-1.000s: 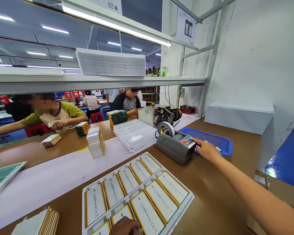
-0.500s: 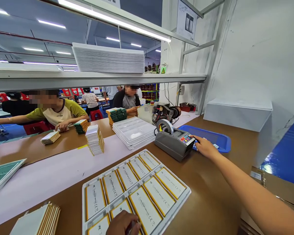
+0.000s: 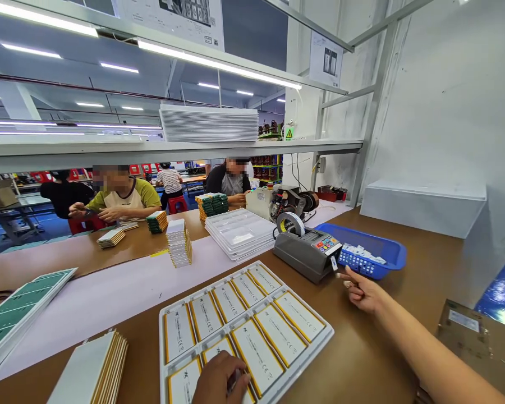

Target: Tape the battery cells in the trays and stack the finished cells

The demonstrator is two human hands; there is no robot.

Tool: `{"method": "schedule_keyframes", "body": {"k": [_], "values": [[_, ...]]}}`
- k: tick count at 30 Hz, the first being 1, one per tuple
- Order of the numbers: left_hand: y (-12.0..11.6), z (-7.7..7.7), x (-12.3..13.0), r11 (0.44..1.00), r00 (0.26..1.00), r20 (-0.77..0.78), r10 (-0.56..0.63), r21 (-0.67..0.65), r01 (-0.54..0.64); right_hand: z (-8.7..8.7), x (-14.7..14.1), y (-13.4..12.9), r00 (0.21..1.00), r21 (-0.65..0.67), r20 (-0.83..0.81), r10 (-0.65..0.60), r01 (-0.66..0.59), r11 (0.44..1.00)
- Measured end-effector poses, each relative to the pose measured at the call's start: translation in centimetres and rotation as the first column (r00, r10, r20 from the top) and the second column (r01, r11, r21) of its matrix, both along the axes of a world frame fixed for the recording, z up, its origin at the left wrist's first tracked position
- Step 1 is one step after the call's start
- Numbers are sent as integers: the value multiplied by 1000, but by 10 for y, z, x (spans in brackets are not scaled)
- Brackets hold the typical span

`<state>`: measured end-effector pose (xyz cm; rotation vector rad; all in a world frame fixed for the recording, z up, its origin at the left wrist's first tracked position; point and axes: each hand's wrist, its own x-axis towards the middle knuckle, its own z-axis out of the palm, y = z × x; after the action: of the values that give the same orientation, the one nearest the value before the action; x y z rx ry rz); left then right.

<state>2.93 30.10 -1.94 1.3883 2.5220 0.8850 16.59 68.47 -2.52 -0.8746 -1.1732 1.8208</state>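
1. The left hand (image 3: 219, 379) sits at the bottom edge of the view, curled closed around a small dark object (image 3: 234, 380) too hidden to identify. It is over the lower part of a white tray (image 3: 320, 336) and its knuckles are just above the pouch cells (image 3: 256, 356), which lie in the tray's compartments with yellow edges.
2. The right hand (image 3: 362, 294) is beside the front corner of a grey tape dispenser (image 3: 303, 255). Its thumb and forefinger are pinched close together; whether they grip anything, I cannot tell. A small white strip (image 3: 334, 262) hangs at the dispenser's corner, just beyond the fingertips.
3. Left of the tray, on the brown bench (image 3: 374, 359), lies a stack of cells (image 3: 88, 373). Farther left is a green-lined tray (image 3: 21, 314).
4. To the right are a blue bin (image 3: 393, 252) holding small white and blue parts (image 3: 362, 258), and a cardboard box (image 3: 463, 336).
5. Past the dispenser, on a pale strip (image 3: 109, 280), are a tall stack of cells (image 3: 179, 244) and stacked white trays (image 3: 239, 235).
6. Farthest off, two co-workers (image 3: 124, 196) (image 3: 231, 182) sit across the bench, one with both hands on a small dark item (image 3: 86, 210).
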Motion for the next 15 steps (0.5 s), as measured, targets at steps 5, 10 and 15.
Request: {"method": "schedule_keyframes", "body": {"k": [5,10,15], "values": [[-2,3,2,1000,1000,29,9,-1,-9,7,-21,-14,991,-56,-9,-135,135,989],[-2,7,6,1000,999,38,17,6,-18,43,-17,-40,989,452,15,-148,125,883],[0,10,7,1000,1000,28,5,-16,-5,74,-26,-80,688,698,710,149,-716,-21]]}}
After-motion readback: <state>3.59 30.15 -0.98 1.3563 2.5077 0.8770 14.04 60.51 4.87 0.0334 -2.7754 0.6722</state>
